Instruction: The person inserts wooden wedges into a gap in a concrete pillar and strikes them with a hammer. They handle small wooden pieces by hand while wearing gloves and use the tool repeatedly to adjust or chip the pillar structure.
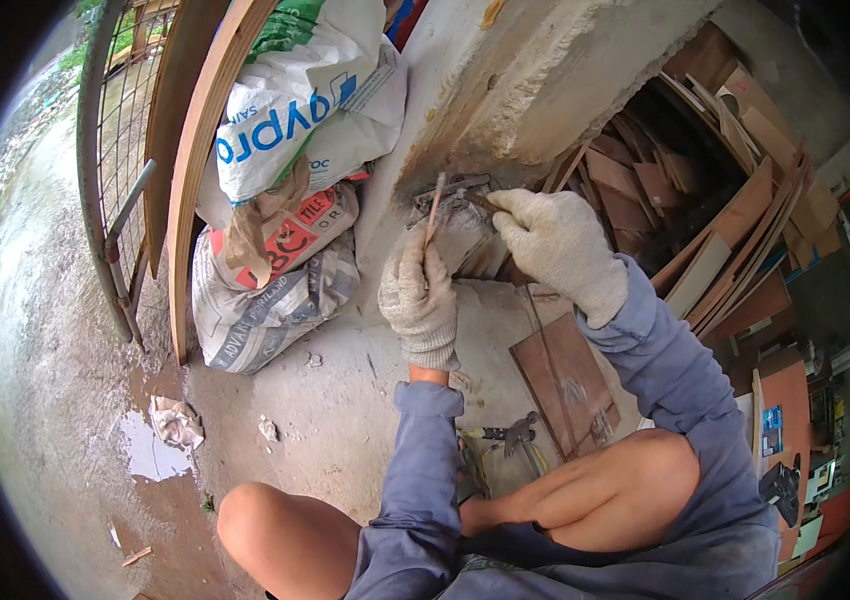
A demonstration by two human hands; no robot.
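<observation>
My left hand (419,300), in a knitted off-white work glove, is closed around a thin, pale stick (436,205) that points up and away from me. My right hand (563,248), gloved the same way, grips a short, dark, narrow tool (485,202); its exact kind is too small to tell. The tool's end reaches left toward the stick, with a small gap between them. Behind both, a grey, crumpled-looking heap (460,215) lies at the foot of a rough concrete wall (525,80).
Stacked bags (290,215) stand at the left beside upright timber (210,140). Wooden offcuts (665,190) fill the right. On the floor lie a brown board (565,385), a hammer (519,434) and crumpled paper (176,422) next to a puddle (150,455).
</observation>
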